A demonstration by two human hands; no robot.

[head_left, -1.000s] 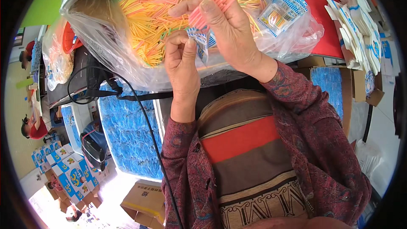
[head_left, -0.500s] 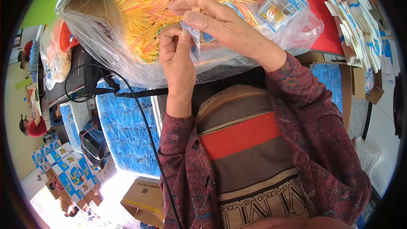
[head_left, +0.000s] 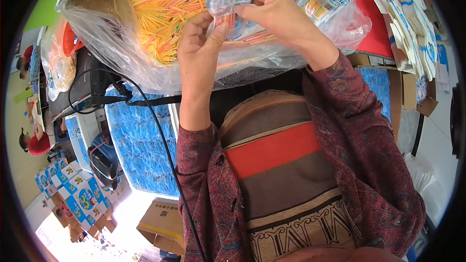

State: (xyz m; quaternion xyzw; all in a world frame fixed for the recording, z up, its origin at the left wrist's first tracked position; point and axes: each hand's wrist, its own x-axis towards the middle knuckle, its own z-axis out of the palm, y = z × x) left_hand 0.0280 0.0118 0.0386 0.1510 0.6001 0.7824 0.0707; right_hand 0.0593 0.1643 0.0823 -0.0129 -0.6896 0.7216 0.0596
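Between my hands, over the near side of a heap of thin sticks, is a small clear packet [head_left: 224,1] with a blue-and-white striped top. Some pinkish-orange sticks show through its plastic. My left hand [head_left: 200,48] pinches its lower left part between thumb and fingers. My right hand [head_left: 279,12] grips its right side, thumb in front and fingers behind. The heap of yellow, pink and green sticks [head_left: 158,22] lies in a large clear plastic liner [head_left: 102,43]. Several similar packets [head_left: 323,0], with sticks inside, lie together right of my right hand.
A red surface [head_left: 376,24] and a stack of white-and-blue flat cartons [head_left: 412,34] are at the right. Left of my lap stands a white bin of blue packets [head_left: 141,140]. A black cable [head_left: 162,136] hangs past my left arm. An open cardboard box [head_left: 162,223] sits below.
The packet has turned and come up, so its striped top and the sticks inside now show. My right hand has moved up and closed on its side; my left hand still pinches it.
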